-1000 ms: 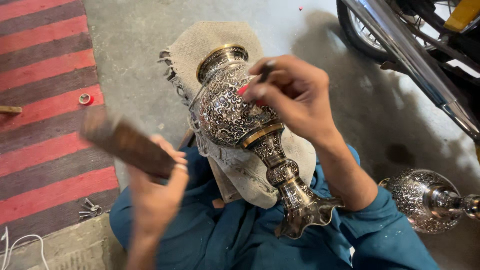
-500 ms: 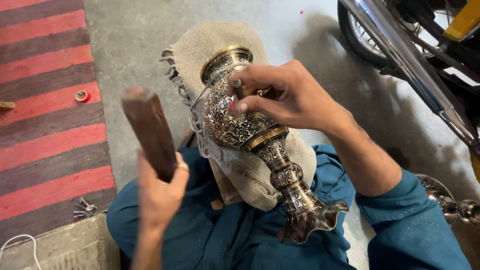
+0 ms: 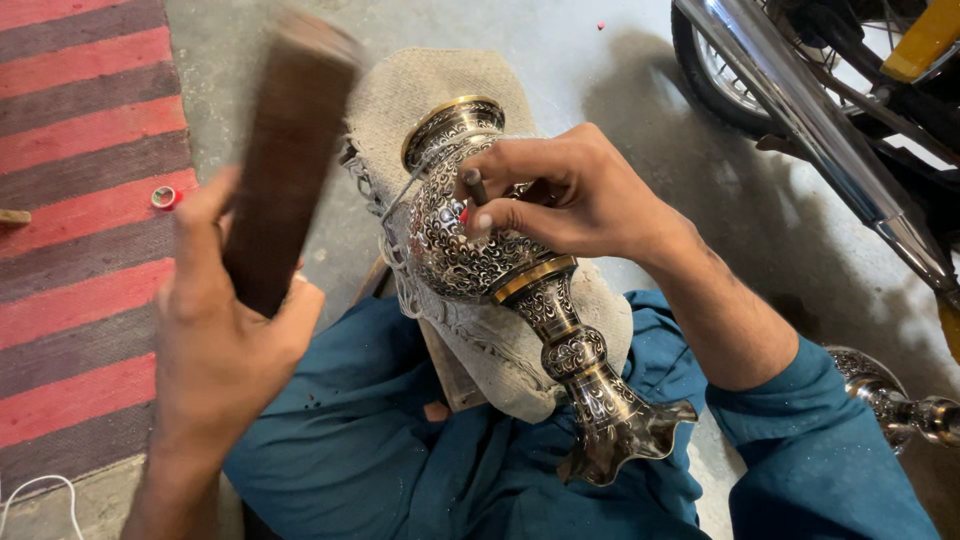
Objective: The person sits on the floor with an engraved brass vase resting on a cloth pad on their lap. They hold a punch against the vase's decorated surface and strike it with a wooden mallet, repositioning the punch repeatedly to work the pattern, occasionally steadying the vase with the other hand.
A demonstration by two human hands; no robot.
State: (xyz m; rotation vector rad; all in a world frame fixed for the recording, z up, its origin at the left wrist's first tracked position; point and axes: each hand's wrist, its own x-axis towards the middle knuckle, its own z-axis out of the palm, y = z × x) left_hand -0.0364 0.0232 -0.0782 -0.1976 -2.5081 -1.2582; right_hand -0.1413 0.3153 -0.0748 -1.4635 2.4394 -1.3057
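An ornate engraved metal vase point(image 3: 520, 290) with brass bands lies tilted on a burlap-covered pad point(image 3: 420, 100) over my lap. My right hand point(image 3: 570, 195) rests on the vase's round body and pinches a thin metal chisel point(image 3: 472, 185) against the engraved surface. My left hand point(image 3: 225, 330) grips a dark wooden block point(image 3: 290, 150), raised upright to the left of the vase. The vase's flared foot point(image 3: 625, 435) points toward me.
A red and dark striped mat point(image 3: 80, 200) covers the floor at left, with a small ring point(image 3: 163, 196) on it. A motorcycle wheel and chrome exhaust point(image 3: 800, 110) stand at top right. Another engraved metal piece point(image 3: 890, 400) lies at right.
My left hand has swung the wooden block from a low, tilted position up to upright and nearer the camera. My right hand has shifted slightly on the vase's body.
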